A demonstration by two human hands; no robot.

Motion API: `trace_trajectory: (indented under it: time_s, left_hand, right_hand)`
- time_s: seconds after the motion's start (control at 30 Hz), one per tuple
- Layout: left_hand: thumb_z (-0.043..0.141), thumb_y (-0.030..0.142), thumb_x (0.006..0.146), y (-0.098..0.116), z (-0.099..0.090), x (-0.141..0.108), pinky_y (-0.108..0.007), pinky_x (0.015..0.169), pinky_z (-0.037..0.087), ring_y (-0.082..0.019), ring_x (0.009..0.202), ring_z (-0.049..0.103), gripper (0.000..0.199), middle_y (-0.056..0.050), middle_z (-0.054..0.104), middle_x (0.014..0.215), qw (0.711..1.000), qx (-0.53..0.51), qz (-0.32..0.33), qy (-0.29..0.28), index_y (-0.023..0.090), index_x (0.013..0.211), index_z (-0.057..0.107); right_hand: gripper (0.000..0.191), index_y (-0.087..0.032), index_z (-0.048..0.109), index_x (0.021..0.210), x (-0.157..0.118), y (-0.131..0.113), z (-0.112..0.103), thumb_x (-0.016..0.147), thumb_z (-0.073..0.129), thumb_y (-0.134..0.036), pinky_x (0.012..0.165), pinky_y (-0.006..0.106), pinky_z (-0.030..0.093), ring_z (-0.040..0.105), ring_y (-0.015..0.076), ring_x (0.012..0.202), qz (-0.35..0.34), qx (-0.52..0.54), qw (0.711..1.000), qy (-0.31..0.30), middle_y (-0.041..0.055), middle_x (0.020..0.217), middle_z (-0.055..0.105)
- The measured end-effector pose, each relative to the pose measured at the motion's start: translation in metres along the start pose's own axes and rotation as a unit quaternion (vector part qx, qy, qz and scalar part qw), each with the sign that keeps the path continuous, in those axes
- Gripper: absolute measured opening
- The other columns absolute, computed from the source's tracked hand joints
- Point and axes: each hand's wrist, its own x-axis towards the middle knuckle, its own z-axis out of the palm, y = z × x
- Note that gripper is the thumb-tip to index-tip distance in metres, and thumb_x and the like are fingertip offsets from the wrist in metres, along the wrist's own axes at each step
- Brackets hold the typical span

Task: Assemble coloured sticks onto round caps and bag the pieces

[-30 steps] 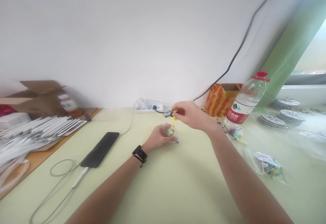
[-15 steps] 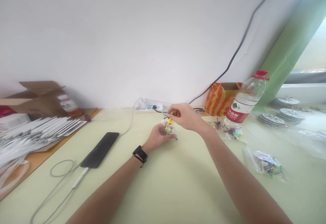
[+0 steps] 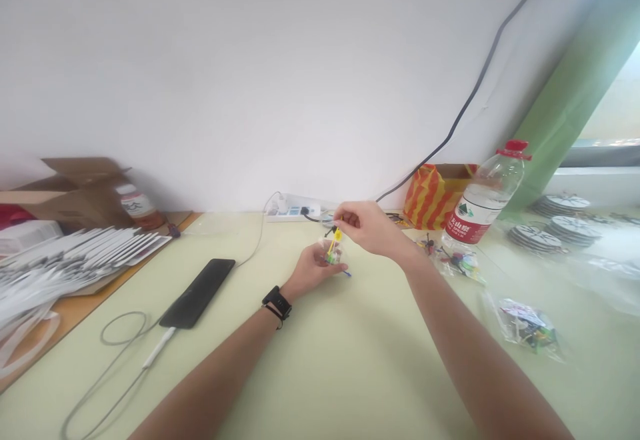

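Observation:
My left hand [image 3: 313, 268], with a black watch [image 3: 277, 303] on its wrist, is closed around a small assembly [image 3: 334, 252] of clear, green, blue and black parts. A blue tip sticks out beyond the thumb. Just above it, my right hand [image 3: 357, 223] pinches the top of a yellow piece [image 3: 338, 235] that reaches down to the assembly. The fingers cover the upper end of that piece, and its small details are too fine to make out.
To the left lie a black phone [image 3: 197, 293] on a cable and stacked white strips [image 3: 100, 253]. Behind is a power strip [image 3: 293, 210]. Rightward are a water bottle [image 3: 473, 207], a striped bag [image 3: 425, 193], bagged parts [image 3: 530, 327] and stacked discs [image 3: 535, 237].
My right hand has shifted slightly right, and more of the yellow piece shows beneath its fingers. My left hand keeps its grip on the assembly. The whole view has moved a little.

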Motion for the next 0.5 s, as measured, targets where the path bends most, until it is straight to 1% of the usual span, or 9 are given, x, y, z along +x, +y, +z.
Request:
trace_trajectory:
  time_s: [0.17,0.27,0.4,0.5]
  left_hand:
    - [0.088,0.038,0.071,0.000,0.000,-0.001,-0.031,0.071,0.054,-0.020,0.084,0.065,0.038,-0.008,0.068,0.098,1.000,-0.002,-0.005,-0.004,0.016,0.097,0.071]
    - [0.088,0.039,0.071,0.000,0.001,-0.001,-0.031,0.069,0.055,-0.020,0.082,0.064,0.040,-0.008,0.068,0.096,1.000,-0.015,-0.015,-0.012,0.016,0.099,0.071]
    - [0.088,0.037,0.070,0.000,0.001,-0.001,-0.030,0.068,0.055,-0.020,0.081,0.063,0.041,-0.007,0.067,0.093,0.999,-0.028,-0.016,-0.013,0.016,0.100,0.071]
    - [0.088,0.037,0.071,0.000,0.001,-0.002,-0.030,0.067,0.055,-0.019,0.080,0.063,0.039,-0.008,0.067,0.095,0.999,-0.027,-0.011,-0.013,0.016,0.099,0.072]
  right_hand:
    - [0.016,-0.020,0.066,0.084,-0.002,-0.008,-0.003,0.090,0.052,-0.014,0.069,0.029,0.045,0.059,0.0161,0.074,-0.028,-0.038,0.999,-0.006,0.0032,0.085,0.068]
    - [0.021,-0.020,0.066,0.087,-0.002,-0.012,-0.003,0.089,0.049,-0.009,0.071,0.029,0.045,0.060,0.0166,0.078,-0.032,-0.043,0.999,-0.005,0.0037,0.091,0.069]
    - [0.021,-0.021,0.066,0.086,-0.002,-0.011,-0.002,0.089,0.049,-0.008,0.071,0.030,0.044,0.060,0.0173,0.078,-0.035,-0.044,0.998,-0.011,0.0031,0.089,0.069]
    - [0.019,-0.021,0.065,0.087,0.000,-0.012,-0.003,0.091,0.050,-0.010,0.071,0.030,0.044,0.060,0.0172,0.077,-0.044,-0.046,0.998,0.006,0.0029,0.088,0.069]
